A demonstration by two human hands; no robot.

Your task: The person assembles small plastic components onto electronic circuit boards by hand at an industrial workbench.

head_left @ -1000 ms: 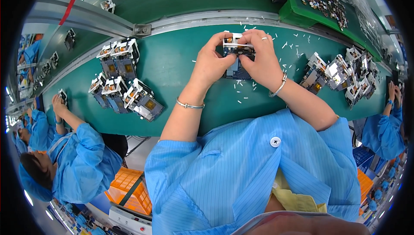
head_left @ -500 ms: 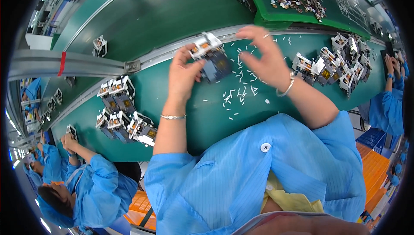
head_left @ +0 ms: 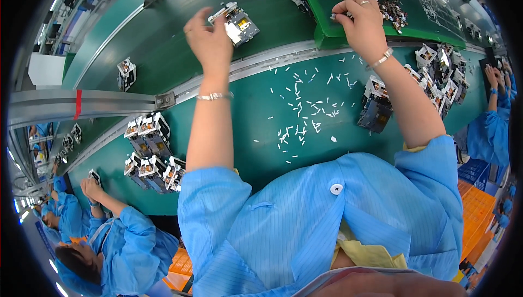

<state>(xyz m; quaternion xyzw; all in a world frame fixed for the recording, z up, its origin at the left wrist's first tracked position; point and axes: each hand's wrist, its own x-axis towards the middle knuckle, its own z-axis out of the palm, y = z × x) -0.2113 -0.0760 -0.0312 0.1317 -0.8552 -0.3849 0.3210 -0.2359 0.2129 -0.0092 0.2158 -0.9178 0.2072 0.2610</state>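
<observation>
My left hand reaches over the dark green belt beyond the table, its fingers apart. Just right of it a module, white frame on a dark grey body with a copper-coloured patch, lies on the belt. The thumb overlaps the module's near left edge; whether they touch I cannot tell. My right hand is over the green-rimmed tray, thumb and forefinger pinched together. A tiny pale piece shows at those fingertips, too small to name. Right beside them lies a heap of small mixed parts.
Scattered white slivers cover the middle of the green table. Similar modules stand grouped at left and right. A metal rail divides table from belt. A post crosses at left. Co-workers sit on both sides.
My left hand has carried the module from above the table over the rail to the belt, and its fingers have spread. My right hand has moved up and right to the parts tray and pinched.
</observation>
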